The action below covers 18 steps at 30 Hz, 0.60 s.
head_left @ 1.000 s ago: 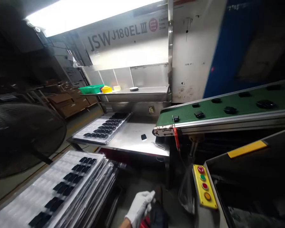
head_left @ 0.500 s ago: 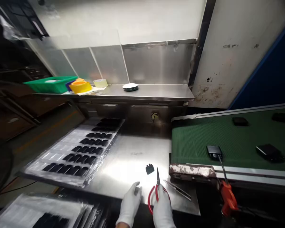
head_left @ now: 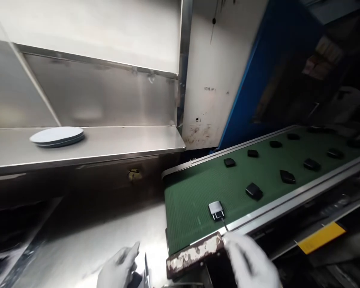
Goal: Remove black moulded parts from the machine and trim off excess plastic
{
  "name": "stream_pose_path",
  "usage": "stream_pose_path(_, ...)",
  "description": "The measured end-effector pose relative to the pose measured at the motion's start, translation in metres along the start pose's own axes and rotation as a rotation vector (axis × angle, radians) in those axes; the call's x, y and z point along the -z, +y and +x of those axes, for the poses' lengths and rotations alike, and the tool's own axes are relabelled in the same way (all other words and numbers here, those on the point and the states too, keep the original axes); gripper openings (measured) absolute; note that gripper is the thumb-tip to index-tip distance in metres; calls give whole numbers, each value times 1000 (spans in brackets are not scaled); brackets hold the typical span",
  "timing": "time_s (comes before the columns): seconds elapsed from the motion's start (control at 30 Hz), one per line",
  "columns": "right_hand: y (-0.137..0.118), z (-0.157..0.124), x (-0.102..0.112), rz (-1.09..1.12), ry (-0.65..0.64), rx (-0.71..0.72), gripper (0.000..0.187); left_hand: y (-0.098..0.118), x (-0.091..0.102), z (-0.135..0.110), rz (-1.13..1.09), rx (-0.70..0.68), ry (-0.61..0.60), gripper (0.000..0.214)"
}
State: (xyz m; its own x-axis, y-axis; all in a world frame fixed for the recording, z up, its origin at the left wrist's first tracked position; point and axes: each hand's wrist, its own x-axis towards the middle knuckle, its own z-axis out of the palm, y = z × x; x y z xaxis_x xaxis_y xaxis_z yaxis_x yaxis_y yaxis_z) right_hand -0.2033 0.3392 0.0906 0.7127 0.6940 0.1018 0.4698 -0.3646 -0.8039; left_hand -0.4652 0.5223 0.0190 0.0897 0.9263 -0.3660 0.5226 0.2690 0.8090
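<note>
My left hand [head_left: 118, 269], in a white glove, is at the bottom left over the metal table, its fingers curled in on a small black part [head_left: 135, 280], mostly hidden and blurred. A scissor blade [head_left: 146, 265] points up just right of it. My right hand [head_left: 253, 262], gloved as well, is bent over the near edge of the conveyor, where a thin tool shaft [head_left: 225, 226] ends under the fingers. The tool's orange handle is covered by the hand. At the shaft's tip lies a black case with a shiny face [head_left: 216, 210].
Several black cases [head_left: 254, 191] lie along the green conveyor belt [head_left: 195, 200]. A rusty, paint-worn bracket [head_left: 195, 256] forms its near corner. White-topped round discs [head_left: 57, 136] rest on the steel shelf [head_left: 123, 142]. Trays stand at the lower left, and a yellow plate [head_left: 321, 238] juts out at right.
My view has turned right. My right hand has let go of the red-handled scissors and moved right to the orange-handled tool. My left hand has closed near the black part.
</note>
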Motion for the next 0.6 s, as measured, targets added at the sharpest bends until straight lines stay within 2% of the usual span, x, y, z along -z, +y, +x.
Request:
stream_pose_path(0.07,-2,43,25,-1,111,-101,44,45,-21,19,-40,-168,-60,52)
stream_pose_path(0.13,-7,77,32,-30,75,-140,34,92,-48,43,-42,-340,-133,46)
stream_pose_path(0.2,-13,100,26,-103,0,-122,19,142,-82,67,-34,-493,-214,30)
stream_pose_path(0.27,-19,116,14,-211,-67,-108,11,192,-122,89,-23,-608,-292,26)
stream_pose_path(0.37,-26,133,-5,-371,-142,-149,24,262,-185,112,41,-676,-355,34)
stream_pose_path(0.43,-30,140,-13,-438,-169,-174,29,300,-222,123,103,-683,-354,39)
stream_pose_path(0.5,-34,144,-20,-465,-203,-180,30,327,-251,130,159,-670,-320,41)
stream_pose_path(0.6,-36,146,-29,-463,-295,-156,27,349,-282,136,217,-643,-297,39)
